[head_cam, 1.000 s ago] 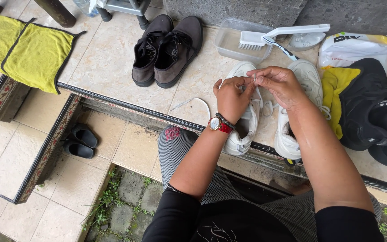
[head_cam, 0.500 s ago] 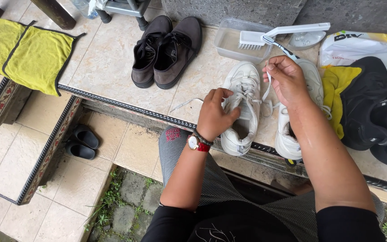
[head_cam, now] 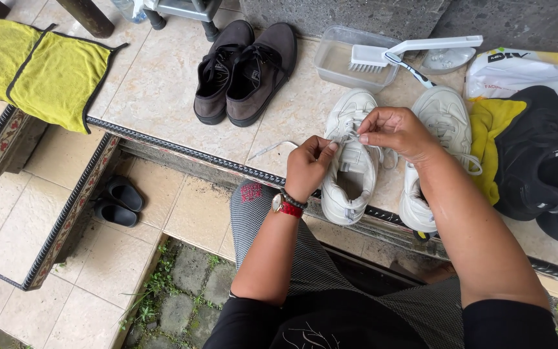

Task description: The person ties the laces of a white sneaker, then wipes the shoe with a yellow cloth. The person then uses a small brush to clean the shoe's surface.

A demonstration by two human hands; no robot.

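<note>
Two white sneakers lie on the tiled ledge in front of me. My left hand [head_cam: 309, 167], with a red watch on its wrist, pinches the white lace [head_cam: 272, 148] of the left white sneaker [head_cam: 351, 169] near the shoe's tongue. My right hand [head_cam: 394, 132] pinches the same lace over the sneaker's upper eyelets. A loose end of the lace trails left across the tile. The right white sneaker [head_cam: 439, 129] lies beside it, partly hidden by my right forearm.
A pair of brown shoes [head_cam: 243, 68] stands at the back. A clear tub [head_cam: 350, 61] holds a white brush [head_cam: 408, 50]. Yellow cloths [head_cam: 46, 71] lie left, a black bag [head_cam: 537, 155] and a yellow cloth right. Black sandals [head_cam: 114, 201] sit on the lower step.
Both hands have come down onto the left sneaker's laces. The left hand, lower half a second ago, moved up to meet the right hand, which dropped from above the shoe.
</note>
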